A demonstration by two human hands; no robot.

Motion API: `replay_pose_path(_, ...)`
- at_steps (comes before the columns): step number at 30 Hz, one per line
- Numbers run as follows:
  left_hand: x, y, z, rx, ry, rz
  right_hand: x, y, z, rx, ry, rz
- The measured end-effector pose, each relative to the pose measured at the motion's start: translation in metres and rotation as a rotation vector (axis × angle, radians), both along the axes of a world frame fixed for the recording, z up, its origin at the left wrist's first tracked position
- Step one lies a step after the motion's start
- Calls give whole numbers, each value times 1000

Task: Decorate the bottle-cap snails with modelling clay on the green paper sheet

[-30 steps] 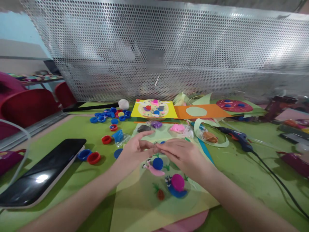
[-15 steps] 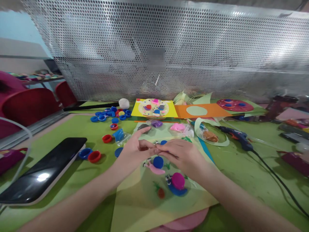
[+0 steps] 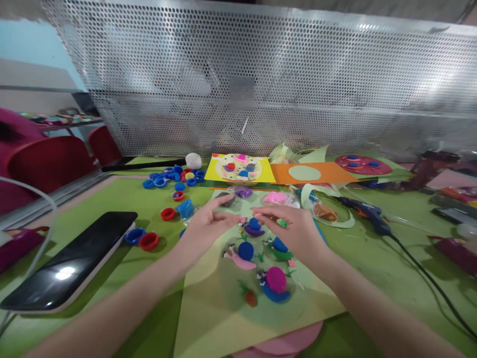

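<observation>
My left hand pinches a tiny pink piece of clay between thumb and fingertip. Close to its right, my right hand also pinches a small pink bit, mostly covered by its fingers. Both hover over a pale yellow sheet decorated with clay snails that have bottle-cap shells. Below the fingertips is a purple snail; nearer me are a pink snail and a blue snail with a magenta cap. A green snail is partly behind my right hand. A small clay pineapple lies front left.
Blue and red bottle caps are piled at the back left, with a black phone nearer. Bagged pink clay and brown clay lie behind the sheet. A corded glue gun rests right. A perforated metal panel stands behind.
My fingertips, which were together, have moved apart, with a pink bit showing at each. More of the purple and green snails shows now.
</observation>
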State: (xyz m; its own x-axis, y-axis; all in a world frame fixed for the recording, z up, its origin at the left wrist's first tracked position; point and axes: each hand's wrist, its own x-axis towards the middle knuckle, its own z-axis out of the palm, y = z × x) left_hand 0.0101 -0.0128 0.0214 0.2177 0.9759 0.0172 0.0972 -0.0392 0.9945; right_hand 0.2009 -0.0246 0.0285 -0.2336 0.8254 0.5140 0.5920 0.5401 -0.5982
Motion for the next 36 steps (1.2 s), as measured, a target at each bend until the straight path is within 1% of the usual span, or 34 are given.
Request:
replay_pose_path(2,1,-2,2,-9,-5,2,-1,0,-1,-25,-24,15)
replay_pose_path(5,0,-2,4,-8,-4,26,2,4,-4,-73,-121,-3)
replay_pose_path(8,-1,-1,4,6,-12,46,8,13,-10,-125,-235,-32)
replay_pose_path(12,-3,2,2,10,-30,27,17,26,-18,-154,-357,-81)
replay_pose_path(15,-3,4,3,5,-20,21,22,32,-22,-177,-424,-82)
replay_pose_path(27,-6,8,2,96,79,36,25,38,-27,-172,-517,3)
replay_pose_path(36,-9,11,0,123,168,7,27,38,-23,-193,-538,50)
